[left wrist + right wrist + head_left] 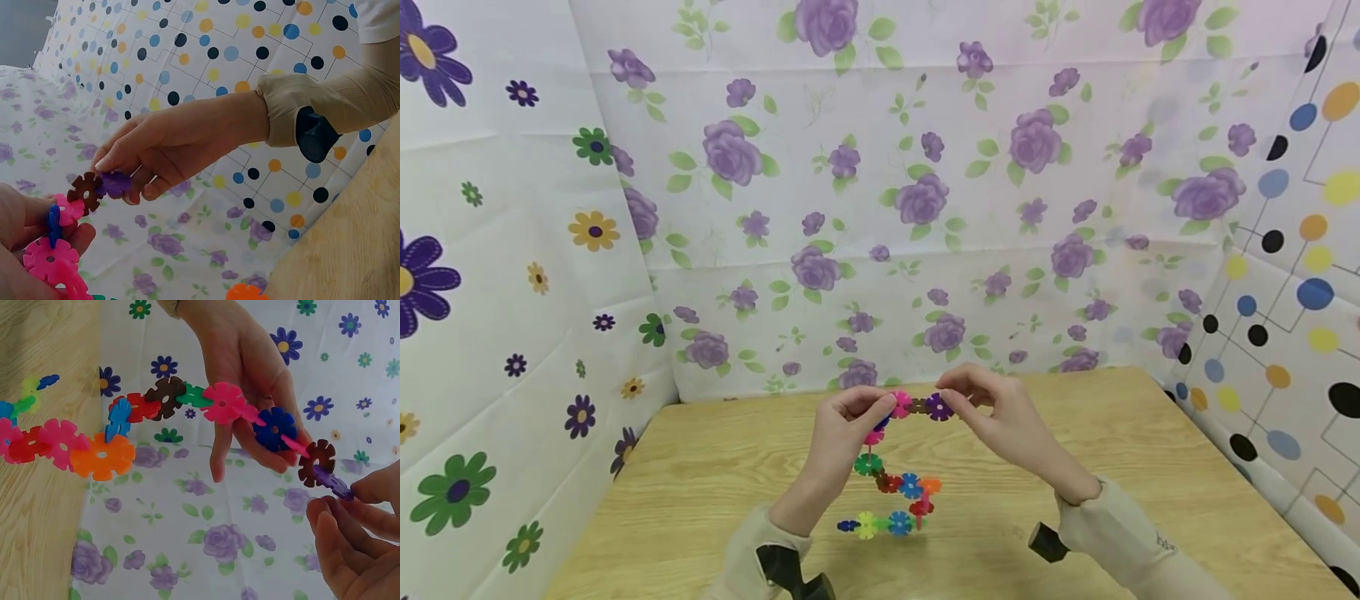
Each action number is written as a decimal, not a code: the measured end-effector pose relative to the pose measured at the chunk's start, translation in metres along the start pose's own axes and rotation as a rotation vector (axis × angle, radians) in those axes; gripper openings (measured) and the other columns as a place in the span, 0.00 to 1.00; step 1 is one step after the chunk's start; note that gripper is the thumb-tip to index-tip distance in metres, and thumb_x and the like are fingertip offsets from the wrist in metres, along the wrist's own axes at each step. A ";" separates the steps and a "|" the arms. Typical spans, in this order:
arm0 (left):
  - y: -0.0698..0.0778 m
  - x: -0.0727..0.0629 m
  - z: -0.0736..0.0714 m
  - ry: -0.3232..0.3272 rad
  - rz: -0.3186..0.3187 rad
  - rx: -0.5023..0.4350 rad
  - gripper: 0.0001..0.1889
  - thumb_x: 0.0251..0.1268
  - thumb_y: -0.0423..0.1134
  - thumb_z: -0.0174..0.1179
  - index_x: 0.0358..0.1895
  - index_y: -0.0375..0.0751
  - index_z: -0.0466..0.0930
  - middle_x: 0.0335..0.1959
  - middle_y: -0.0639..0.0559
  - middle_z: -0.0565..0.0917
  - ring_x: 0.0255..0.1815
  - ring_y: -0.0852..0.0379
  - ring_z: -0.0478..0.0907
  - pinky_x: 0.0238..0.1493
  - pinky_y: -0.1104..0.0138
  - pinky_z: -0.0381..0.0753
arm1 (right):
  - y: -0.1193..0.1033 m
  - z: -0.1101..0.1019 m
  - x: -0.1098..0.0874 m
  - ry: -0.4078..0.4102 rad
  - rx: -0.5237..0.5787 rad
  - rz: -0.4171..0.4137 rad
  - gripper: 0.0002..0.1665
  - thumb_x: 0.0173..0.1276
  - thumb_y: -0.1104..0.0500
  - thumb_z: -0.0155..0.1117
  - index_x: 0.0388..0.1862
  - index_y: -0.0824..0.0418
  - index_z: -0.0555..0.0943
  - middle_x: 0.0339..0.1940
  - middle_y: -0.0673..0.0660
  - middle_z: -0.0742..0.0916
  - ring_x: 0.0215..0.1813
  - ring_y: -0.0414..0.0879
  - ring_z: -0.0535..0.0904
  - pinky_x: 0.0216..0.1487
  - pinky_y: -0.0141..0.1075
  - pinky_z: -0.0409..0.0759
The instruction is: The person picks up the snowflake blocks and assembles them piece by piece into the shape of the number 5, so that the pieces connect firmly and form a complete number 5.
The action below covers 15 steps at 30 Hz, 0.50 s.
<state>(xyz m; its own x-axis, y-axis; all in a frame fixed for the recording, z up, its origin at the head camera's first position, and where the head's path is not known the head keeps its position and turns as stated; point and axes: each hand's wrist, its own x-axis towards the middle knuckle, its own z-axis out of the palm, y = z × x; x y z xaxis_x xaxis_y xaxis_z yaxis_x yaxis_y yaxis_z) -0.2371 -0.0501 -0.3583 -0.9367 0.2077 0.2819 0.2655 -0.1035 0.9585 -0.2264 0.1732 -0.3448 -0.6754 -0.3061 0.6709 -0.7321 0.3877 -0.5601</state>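
A long chain of notched plastic snowflake discs hangs between and below the two hands. My left hand (841, 433) pinches the chain near its upper end, by a blue disc (275, 429) and a pink disc (900, 405). At the very end is a purple disc (938, 407), pinched between the thumb and fingers of my right hand (1003, 414). It meets a brown disc (317, 462) edge to edge at the slots. From the left hand the rest runs down through a green disc (868, 465) and an orange disc (102, 456) to a yellow disc (867, 525).
A wooden table (715, 475) lies under the chain, whose lower end hangs close over it. Behind stands a purple-flowered cloth (880, 292); a daisy-print cloth (550, 333) is at the left and a dotted cloth (1292, 333) at the right. Black wrist devices (1047, 542) sit at both cuffs.
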 end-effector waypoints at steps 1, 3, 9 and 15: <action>0.000 0.000 0.000 -0.001 -0.002 -0.002 0.12 0.65 0.37 0.62 0.43 0.30 0.83 0.28 0.62 0.85 0.25 0.64 0.70 0.28 0.74 0.70 | 0.000 -0.001 0.000 -0.002 -0.002 0.009 0.09 0.71 0.65 0.58 0.45 0.56 0.81 0.35 0.51 0.87 0.29 0.35 0.79 0.29 0.31 0.80; 0.000 0.000 -0.001 -0.003 -0.002 -0.005 0.12 0.65 0.37 0.62 0.43 0.30 0.83 0.29 0.62 0.85 0.25 0.64 0.70 0.29 0.74 0.70 | 0.000 -0.002 0.002 -0.009 -0.011 0.026 0.09 0.72 0.65 0.56 0.46 0.56 0.81 0.37 0.51 0.87 0.30 0.35 0.79 0.31 0.32 0.81; -0.001 0.000 -0.001 -0.023 0.001 -0.007 0.13 0.66 0.38 0.62 0.44 0.30 0.82 0.29 0.62 0.84 0.26 0.63 0.71 0.30 0.73 0.71 | -0.005 -0.004 0.009 -0.085 -0.067 0.052 0.09 0.74 0.58 0.56 0.48 0.52 0.81 0.42 0.48 0.87 0.38 0.35 0.82 0.41 0.33 0.82; -0.001 0.001 0.001 -0.061 0.032 -0.002 0.13 0.66 0.38 0.61 0.44 0.29 0.83 0.30 0.62 0.85 0.27 0.63 0.73 0.32 0.73 0.74 | -0.012 -0.003 0.020 -0.223 -0.041 0.045 0.08 0.73 0.54 0.57 0.45 0.49 0.83 0.38 0.44 0.86 0.35 0.35 0.81 0.41 0.33 0.82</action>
<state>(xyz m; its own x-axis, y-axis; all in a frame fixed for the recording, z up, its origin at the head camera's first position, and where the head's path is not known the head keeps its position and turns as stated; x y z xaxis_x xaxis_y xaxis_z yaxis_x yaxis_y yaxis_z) -0.2382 -0.0483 -0.3591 -0.9123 0.2628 0.3141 0.2943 -0.1125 0.9491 -0.2307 0.1649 -0.3234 -0.7132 -0.4704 0.5197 -0.7000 0.4386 -0.5636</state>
